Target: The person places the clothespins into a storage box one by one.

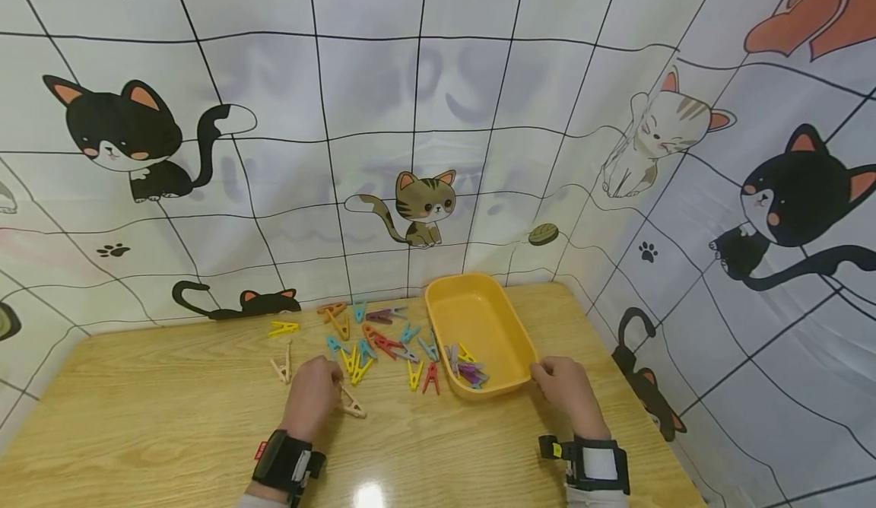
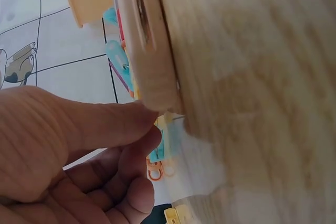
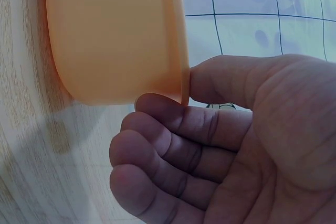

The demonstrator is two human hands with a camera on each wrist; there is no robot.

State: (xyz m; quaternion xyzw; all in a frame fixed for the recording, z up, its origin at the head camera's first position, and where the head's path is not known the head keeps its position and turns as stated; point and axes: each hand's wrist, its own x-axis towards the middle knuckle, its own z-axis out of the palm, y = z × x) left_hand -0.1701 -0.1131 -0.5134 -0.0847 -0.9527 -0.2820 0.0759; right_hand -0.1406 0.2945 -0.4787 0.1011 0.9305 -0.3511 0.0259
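My left hand [image 1: 313, 394] is low over the table, its thumb and forefinger pinching at the end of a beige clothespin [image 2: 149, 45]. In the head view that beige clothespin [image 1: 352, 404] shows just right of the fingers. My right hand [image 1: 565, 391] grips the near right corner of a yellow plastic basket [image 1: 516, 341], thumb against the rim and curled fingers under it. Inside the basket's near left corner lie several clothespins [image 1: 471, 373], purple and yellow among them. The other fingers of the left hand are loosely curled.
Left of the basket, several loose clothespins [image 1: 386, 343] in red, blue, yellow, orange and purple are scattered. Another beige clothespin [image 1: 282, 369] and a yellow clothespin [image 1: 284, 328] lie farther left. A cat-printed curtain [image 1: 369, 112] hangs behind and right of the wooden table [image 1: 157, 409].
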